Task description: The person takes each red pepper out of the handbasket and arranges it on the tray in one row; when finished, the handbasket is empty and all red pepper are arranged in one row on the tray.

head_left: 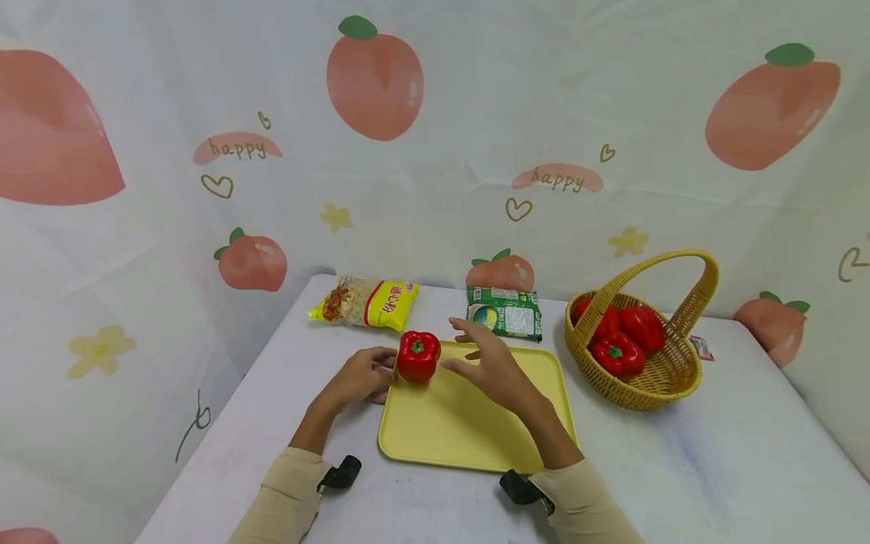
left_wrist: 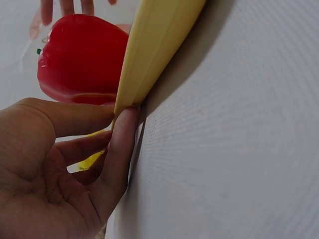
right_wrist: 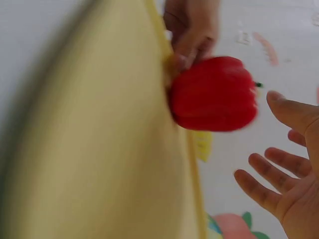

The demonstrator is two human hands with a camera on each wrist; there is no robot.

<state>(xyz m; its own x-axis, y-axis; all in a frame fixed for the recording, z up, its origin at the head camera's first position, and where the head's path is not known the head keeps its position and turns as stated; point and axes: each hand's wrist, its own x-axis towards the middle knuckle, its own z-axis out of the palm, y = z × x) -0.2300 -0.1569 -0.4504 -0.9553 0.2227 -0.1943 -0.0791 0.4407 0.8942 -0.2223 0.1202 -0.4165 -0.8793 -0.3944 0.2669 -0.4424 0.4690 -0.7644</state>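
Note:
A red bell pepper (head_left: 418, 357) stands upright, green stem up, in the far left corner of a yellow tray (head_left: 469, 431). My left hand (head_left: 362, 376) is at the tray's left side; the left wrist view has its thumb and fingers pinching the tray rim (left_wrist: 130, 74) right beside the pepper. Over the tray, to the right of the pepper, my right hand (head_left: 495, 370) is held with fingers spread and nothing in them. The right wrist view puts its thumb (right_wrist: 291, 112) a small gap away from the pepper.
A wicker basket (head_left: 642, 397) with a tall handle stands to the right, holding several red bell peppers (head_left: 618, 355). Behind the tray lie a yellow food packet (head_left: 370, 302) and a green packet (head_left: 510, 311). A curtain with peach prints hangs behind the white table (head_left: 680, 468).

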